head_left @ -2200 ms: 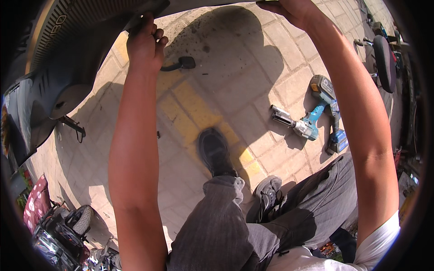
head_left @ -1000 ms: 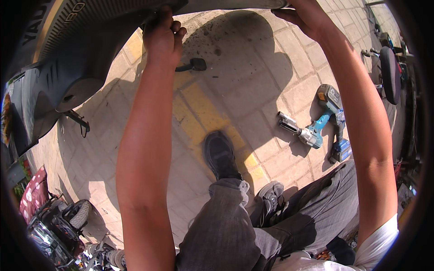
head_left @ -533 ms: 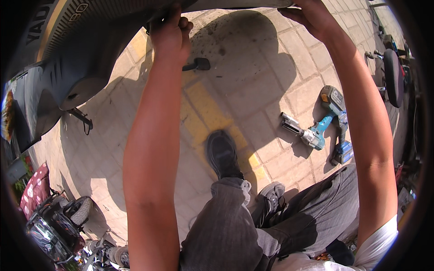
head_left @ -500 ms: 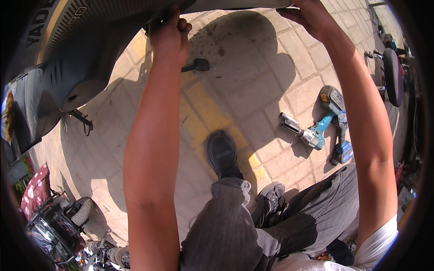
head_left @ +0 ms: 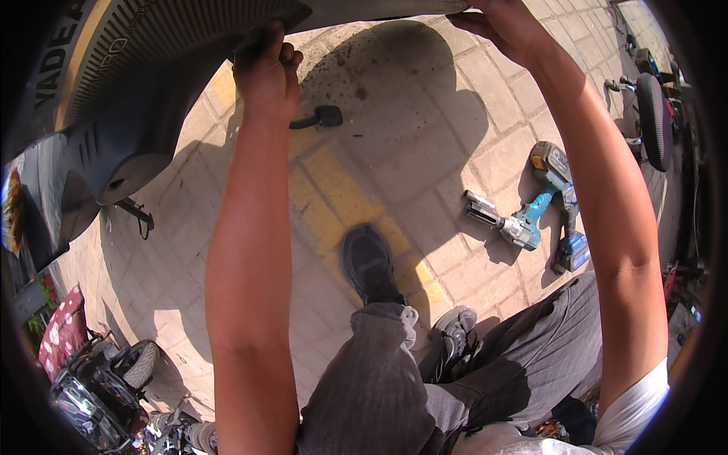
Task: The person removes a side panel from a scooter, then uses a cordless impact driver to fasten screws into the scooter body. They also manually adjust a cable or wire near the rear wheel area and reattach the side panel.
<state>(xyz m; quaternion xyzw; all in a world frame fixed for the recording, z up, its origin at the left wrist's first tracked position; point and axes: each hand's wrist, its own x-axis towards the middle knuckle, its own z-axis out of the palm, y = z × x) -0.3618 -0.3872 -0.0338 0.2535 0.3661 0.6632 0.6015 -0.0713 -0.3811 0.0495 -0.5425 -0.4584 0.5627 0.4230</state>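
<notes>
A dark scooter body panel [head_left: 189, 30], ribbed and with a gold stripe, spans the top left of the head view. Its lower edge runs on to the right along the top. My left hand [head_left: 265, 76] is closed round that edge, fingers partly hidden by the panel. At the right end of the edge, my right hand [head_left: 500, 32] pinches the panel between thumb and fingers, some of them cut off by the top of the picture. Below my left hand a black pedal-like arm [head_left: 326, 116] sticks out over the paving.
A teal cordless impact wrench [head_left: 523, 224] and a blue cordless tool [head_left: 572, 250] lie on the paving [head_left: 394, 159] by my right forearm. A parked vehicle [head_left: 98, 379] stands at lower left, a dark round seat [head_left: 654, 121] at far right. My shoe [head_left: 369, 262] rests on yellow paving.
Both hands have shifted slightly left in the picture, still at the panel's edge. More of the panel shows at the top. The tools on the paving lie as before.
</notes>
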